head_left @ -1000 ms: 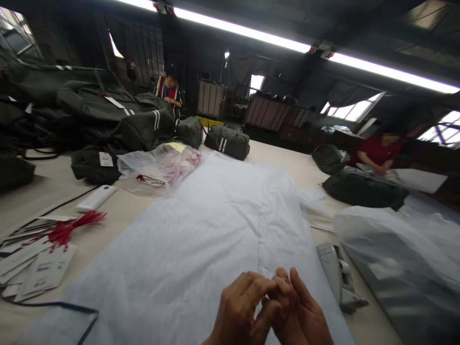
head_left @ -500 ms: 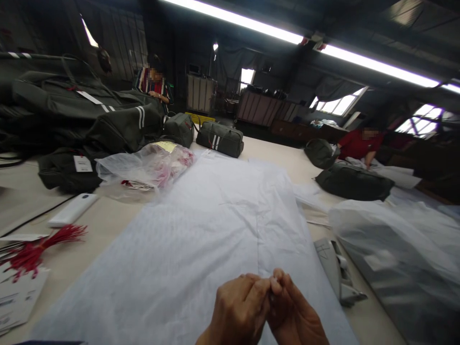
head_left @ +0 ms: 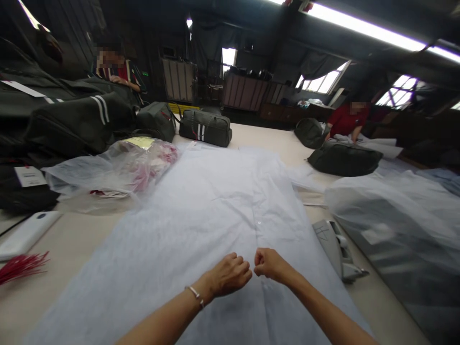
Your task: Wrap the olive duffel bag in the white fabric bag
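Observation:
A large white shirt [head_left: 201, 211] lies spread across the table, its front seam and a small button showing down the middle. Over the lower front, my left hand [head_left: 232, 274] is closed, knuckles up, with a bracelet on the wrist. My right hand [head_left: 270, 264] is closed just to the right of the seam, fingers curled inward. A narrow gap separates the two hands. Whatever is between the fingers of either hand is hidden.
Dark green bags [head_left: 205, 127] stand at the back and left. A clear plastic bag [head_left: 118, 167], red strings [head_left: 23, 268] and a white device [head_left: 30, 235] lie left. Right are a grey wedge-shaped tool [head_left: 328, 244] and plastic-covered goods [head_left: 388, 244]. Two people work beyond.
My hands, earlier pressed together fingertip to fingertip, have come apart and moved farther out over the shirt. The view has shifted right.

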Action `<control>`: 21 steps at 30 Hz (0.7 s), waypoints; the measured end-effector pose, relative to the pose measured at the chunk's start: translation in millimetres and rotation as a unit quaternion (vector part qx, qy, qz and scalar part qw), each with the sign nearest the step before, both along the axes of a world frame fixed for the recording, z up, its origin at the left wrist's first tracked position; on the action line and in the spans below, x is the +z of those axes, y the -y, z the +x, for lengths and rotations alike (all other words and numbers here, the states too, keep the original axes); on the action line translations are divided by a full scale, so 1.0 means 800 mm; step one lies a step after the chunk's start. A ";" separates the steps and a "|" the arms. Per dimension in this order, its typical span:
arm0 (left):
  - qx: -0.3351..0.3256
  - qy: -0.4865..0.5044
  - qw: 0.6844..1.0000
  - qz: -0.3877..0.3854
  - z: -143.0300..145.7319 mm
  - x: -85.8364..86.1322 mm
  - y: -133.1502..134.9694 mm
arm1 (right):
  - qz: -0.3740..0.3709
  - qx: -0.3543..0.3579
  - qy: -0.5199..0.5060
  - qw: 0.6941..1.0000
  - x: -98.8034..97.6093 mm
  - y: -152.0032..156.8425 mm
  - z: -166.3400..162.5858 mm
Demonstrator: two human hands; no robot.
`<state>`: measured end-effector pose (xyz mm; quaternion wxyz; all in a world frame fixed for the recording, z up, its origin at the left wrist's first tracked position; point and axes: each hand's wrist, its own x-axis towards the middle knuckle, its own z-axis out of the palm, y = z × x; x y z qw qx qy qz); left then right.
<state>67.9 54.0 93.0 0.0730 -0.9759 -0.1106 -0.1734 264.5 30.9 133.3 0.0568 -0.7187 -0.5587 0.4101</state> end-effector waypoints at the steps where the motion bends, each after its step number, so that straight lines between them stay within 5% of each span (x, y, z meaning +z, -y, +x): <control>1: -0.010 -0.007 1.000 -0.002 0.007 -0.011 -0.003 | 0.011 0.002 0.017 1.000 -0.011 -0.005 0.001; 5: -0.029 -0.032 0.999 -0.006 0.035 -0.037 -0.006 | 0.018 0.022 0.073 0.997 -0.037 -0.010 0.017; 14: -0.052 -0.077 0.996 0.000 0.078 -0.050 -0.005 | -0.033 0.025 0.192 0.981 -0.055 -0.014 0.036; 21: 0.085 -0.134 0.987 -0.019 0.114 -0.084 0.054 | -0.027 0.056 0.263 0.963 -0.057 -0.022 0.042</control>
